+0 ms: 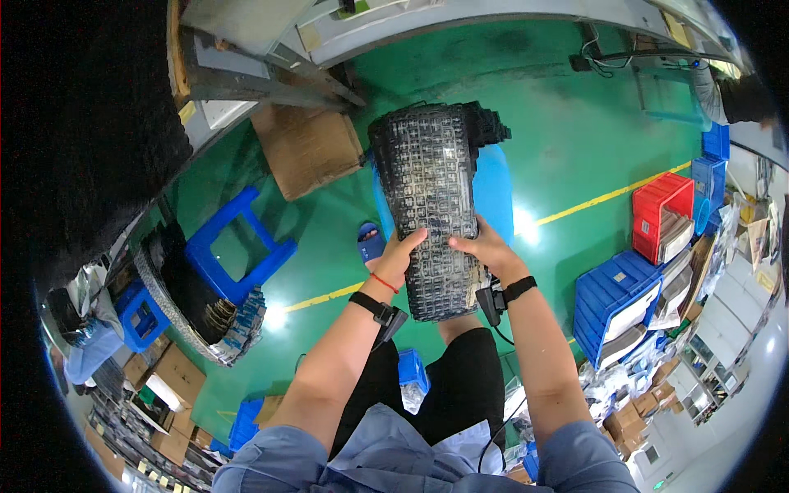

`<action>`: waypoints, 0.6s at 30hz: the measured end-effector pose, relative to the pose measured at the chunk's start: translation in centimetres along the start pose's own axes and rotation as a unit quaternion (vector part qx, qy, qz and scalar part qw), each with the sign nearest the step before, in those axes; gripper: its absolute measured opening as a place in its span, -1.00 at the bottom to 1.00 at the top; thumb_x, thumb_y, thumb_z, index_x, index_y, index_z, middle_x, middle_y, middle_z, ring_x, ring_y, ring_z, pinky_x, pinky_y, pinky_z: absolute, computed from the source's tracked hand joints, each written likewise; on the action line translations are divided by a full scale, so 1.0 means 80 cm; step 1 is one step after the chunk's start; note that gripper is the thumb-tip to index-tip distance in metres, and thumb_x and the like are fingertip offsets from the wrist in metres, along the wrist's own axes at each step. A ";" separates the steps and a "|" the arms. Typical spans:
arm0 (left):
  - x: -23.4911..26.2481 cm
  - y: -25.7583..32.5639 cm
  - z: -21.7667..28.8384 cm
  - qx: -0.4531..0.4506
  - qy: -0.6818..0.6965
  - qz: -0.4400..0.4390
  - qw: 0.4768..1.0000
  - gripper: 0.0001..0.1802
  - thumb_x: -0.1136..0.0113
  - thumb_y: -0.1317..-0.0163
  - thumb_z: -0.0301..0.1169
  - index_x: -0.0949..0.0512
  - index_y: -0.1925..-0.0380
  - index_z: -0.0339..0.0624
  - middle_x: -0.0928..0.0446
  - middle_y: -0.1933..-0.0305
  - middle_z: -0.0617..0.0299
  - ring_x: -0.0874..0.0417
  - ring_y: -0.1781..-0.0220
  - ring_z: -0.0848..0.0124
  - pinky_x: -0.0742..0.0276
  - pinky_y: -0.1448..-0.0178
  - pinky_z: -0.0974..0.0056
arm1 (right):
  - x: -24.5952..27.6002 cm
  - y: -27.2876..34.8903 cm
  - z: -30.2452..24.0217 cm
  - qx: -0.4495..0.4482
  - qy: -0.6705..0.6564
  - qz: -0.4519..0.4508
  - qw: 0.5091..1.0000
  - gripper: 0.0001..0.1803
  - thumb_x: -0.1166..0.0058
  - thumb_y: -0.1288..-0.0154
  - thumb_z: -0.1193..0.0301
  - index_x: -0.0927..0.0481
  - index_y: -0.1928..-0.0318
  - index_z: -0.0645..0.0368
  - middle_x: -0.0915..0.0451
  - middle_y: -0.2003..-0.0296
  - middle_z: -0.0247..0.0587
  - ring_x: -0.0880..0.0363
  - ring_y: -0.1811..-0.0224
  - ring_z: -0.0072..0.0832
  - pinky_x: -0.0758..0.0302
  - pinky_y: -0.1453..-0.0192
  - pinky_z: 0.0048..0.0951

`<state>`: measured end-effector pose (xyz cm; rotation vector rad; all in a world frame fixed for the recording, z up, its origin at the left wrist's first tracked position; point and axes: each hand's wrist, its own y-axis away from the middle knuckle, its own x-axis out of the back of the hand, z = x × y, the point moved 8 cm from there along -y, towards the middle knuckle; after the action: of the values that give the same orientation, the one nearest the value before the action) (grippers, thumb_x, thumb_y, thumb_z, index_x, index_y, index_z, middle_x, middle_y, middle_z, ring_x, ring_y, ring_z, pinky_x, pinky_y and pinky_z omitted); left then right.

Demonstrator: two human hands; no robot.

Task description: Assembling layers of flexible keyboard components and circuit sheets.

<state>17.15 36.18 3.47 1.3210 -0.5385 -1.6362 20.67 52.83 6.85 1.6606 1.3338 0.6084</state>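
Black and gridded, a long stack (429,177) is held mid-scene, its far end over a light-blue object (496,187). The near part is gripped by the left hand (398,256) and right hand (492,250), thumbs on top, other fingers mostly hidden. Steadying seems to be in hand; for any next move, even pressure from both sides is called for.

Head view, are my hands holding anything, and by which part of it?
Yes, a thick stack of black gridded sheets: left hand at its left side, right hand at its right side, toward the end nearer you.
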 end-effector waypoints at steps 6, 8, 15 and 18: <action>-0.031 0.008 0.013 -0.114 -0.040 0.006 0.993 -0.17 -0.34 -0.12 -0.34 -0.15 -0.35 -0.24 -0.39 -0.23 0.14 -0.42 -0.22 0.32 -0.35 -0.29 0.20 | 0.018 0.004 -0.004 0.025 -0.031 -0.037 0.999 0.15 -0.54 0.13 0.33 -0.04 -0.38 0.39 -0.39 -0.19 0.04 -0.40 -0.22 -0.23 -0.35 -0.31 -0.24; -0.053 0.017 0.023 -0.134 -0.046 0.009 0.990 -0.17 -0.34 -0.12 -0.35 -0.15 -0.34 -0.25 -0.39 -0.23 0.13 -0.42 -0.22 0.32 -0.35 -0.29 0.21 | 0.028 0.011 -0.012 0.045 -0.021 -0.036 0.998 0.11 -0.55 0.13 0.32 -0.09 -0.34 0.43 -0.42 -0.15 0.04 -0.43 -0.17 -0.26 -0.37 -0.28 -0.26; -0.145 0.063 0.050 -0.196 -0.040 0.018 0.980 -0.20 -0.36 -0.07 -0.43 -0.19 -0.29 -0.32 -0.43 -0.18 0.14 -0.47 -0.16 0.34 -0.38 -0.28 0.22 | 0.066 0.068 -0.073 0.089 -0.040 -0.063 0.993 0.07 -0.50 0.09 0.49 -0.06 -0.36 0.42 -0.39 -0.19 -0.05 -0.38 -0.23 -0.34 -0.34 -0.32 -0.30; -0.197 0.087 0.069 -0.224 -0.062 0.005 0.973 -0.15 -0.42 0.01 -0.49 -0.19 -0.28 -0.35 -0.42 -0.17 0.12 -0.44 -0.17 0.35 -0.36 -0.29 0.22 | 0.083 0.116 -0.116 0.112 -0.057 -0.079 0.989 0.07 -0.49 0.09 0.52 -0.05 -0.38 0.39 -0.39 -0.20 -0.08 -0.39 -0.23 -0.35 -0.33 -0.33 -0.28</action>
<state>14.51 45.34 18.85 0.8865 -0.2253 -1.7147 19.80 61.98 18.32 1.7181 1.4751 0.2730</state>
